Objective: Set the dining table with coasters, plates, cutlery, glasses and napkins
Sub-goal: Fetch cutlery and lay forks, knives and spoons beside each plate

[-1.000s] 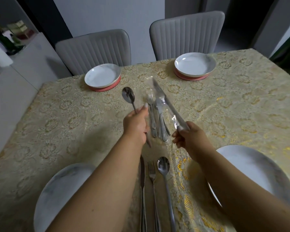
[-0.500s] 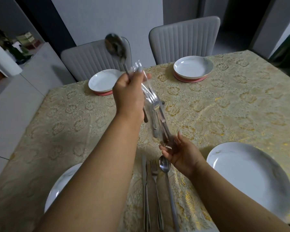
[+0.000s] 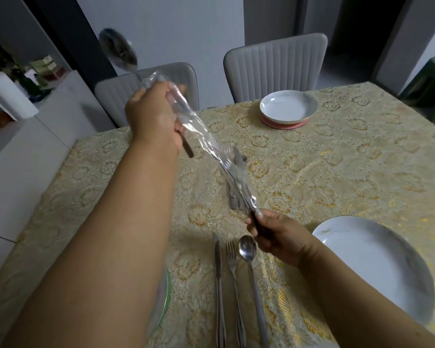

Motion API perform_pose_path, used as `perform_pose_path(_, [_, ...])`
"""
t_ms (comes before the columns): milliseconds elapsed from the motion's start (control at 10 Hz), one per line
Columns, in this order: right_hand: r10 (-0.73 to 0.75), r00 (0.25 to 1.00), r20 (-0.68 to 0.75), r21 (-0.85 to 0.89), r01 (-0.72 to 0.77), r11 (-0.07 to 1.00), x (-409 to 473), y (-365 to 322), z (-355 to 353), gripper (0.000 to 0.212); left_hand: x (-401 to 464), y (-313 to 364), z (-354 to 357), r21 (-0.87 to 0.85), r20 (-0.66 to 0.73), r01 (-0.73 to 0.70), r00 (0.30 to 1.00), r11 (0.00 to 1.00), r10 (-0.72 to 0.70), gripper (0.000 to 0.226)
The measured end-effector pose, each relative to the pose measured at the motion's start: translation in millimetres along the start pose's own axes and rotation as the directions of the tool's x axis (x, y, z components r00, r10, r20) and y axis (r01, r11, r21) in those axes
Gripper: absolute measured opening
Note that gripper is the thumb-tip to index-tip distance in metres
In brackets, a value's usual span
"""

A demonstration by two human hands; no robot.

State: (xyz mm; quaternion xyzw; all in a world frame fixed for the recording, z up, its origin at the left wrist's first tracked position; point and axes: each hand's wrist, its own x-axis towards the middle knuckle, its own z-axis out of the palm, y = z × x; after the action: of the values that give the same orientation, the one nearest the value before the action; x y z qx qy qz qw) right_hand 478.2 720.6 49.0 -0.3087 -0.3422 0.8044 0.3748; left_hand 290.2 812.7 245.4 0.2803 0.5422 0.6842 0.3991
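My left hand (image 3: pixel 154 117) is raised over the table's far left and grips a spoon (image 3: pixel 118 53), bowl up, together with the top of a clear plastic sleeve (image 3: pixel 199 131). That sleeve stretches down to my right hand (image 3: pixel 276 234), which grips the handles of the cutlery inside it. More cutlery (image 3: pixel 234 189) lies on the gold tablecloth (image 3: pixel 337 172) under the sleeve. A knife (image 3: pixel 218 285), fork (image 3: pixel 234 280) and spoon (image 3: pixel 249 262) lie side by side near me. A white plate (image 3: pixel 377 267) sits at right, another plate's rim (image 3: pixel 165 297) shows behind my left arm.
A small white plate on a pink coaster (image 3: pixel 288 110) sits at the far edge before a grey chair (image 3: pixel 274 64). A second grey chair (image 3: pixel 146 89) stands to its left. A white counter (image 3: pixel 35 136) runs along the left side of the table.
My left hand has lifted higher and further left with the spoon, pulling the plastic sleeve taut. My right hand holds the lower end of the cutlery. The view has shifted left.
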Motion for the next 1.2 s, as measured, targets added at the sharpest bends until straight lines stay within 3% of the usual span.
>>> perform_pose_path(100, [-0.014,0.993,-0.116,-0.153,-0.004,0.988,-10.0,-14.0,-20.6,0.024,30.0,-8.8,-18.9,-0.043,-0.144,0.065,0.987,0.997,-0.07,0.024])
perform_pose_path(200, [-0.033,0.976,-0.215,-0.213,-0.013,0.977,-16.1,-21.5,-33.4,0.027,31.7,-39.9,-32.1,0.016,-0.101,0.231,0.968,0.973,-0.228,0.038])
perform_pose_path(300, [-0.032,0.967,-0.252,-0.283,-0.042,0.958,-13.5,-20.7,-27.6,0.027,1.1,-94.5,-29.0,0.185,-0.036,0.424,0.905,0.887,-0.425,0.037])
perform_pose_path(400, [-0.01,0.958,-0.287,-0.39,-0.108,0.915,-10.8,-18.5,-24.9,0.027,-19.2,-126.8,-21.2,0.06,-0.036,0.521,0.854,0.852,-0.519,0.027])
perform_pose_path(600, [0.026,0.944,-0.328,-0.47,-0.187,0.863,-11.7,-18.2,-38.3,0.027,2.1,-138.9,-21.0,0.036,-0.084,0.498,0.866,0.867,-0.494,0.016])
perform_pose_path(800, [0.087,0.928,-0.362,-0.522,-0.28,0.806,-21.9,-40.6,-57.9,0.026,64.9,-140.5,-44.9,-0.121,-0.244,0.501,0.822,0.857,-0.515,0.019])
perform_pose_path(900, [0.098,0.914,-0.393,-0.526,-0.31,0.792,-37.2,-54.0,-73.9,0.027,79.5,-144.2,-63.1,0.197,-0.212,0.493,0.865,0.847,-0.454,0.025])
perform_pose_path(1000, [0.066,0.9,-0.432,-0.497,-0.298,0.815,-43.8,-58.0,-83.3,0.026,73.4,-150.6,-68.2,0.409,-0.234,0.513,0.858,0.754,-0.457,0.028])
perform_pose_path(1100, [0.017,0.883,-0.47,-0.434,-0.248,0.866,-41.3,-56.7,-77.5,0.025,40.4,-149.7,-47.9,0.489,-0.249,0.477,0.879,0.73,-0.407,0.021])
perform_pose_path(1200, [-0.026,0.86,-0.509,-0.365,-0.189,0.912,-37.4,-52.1,-58.3,0.025,-9.9,-161.1,-18.9,0.417,-0.141,0.348,0.937,0.84,-0.319,0.021])
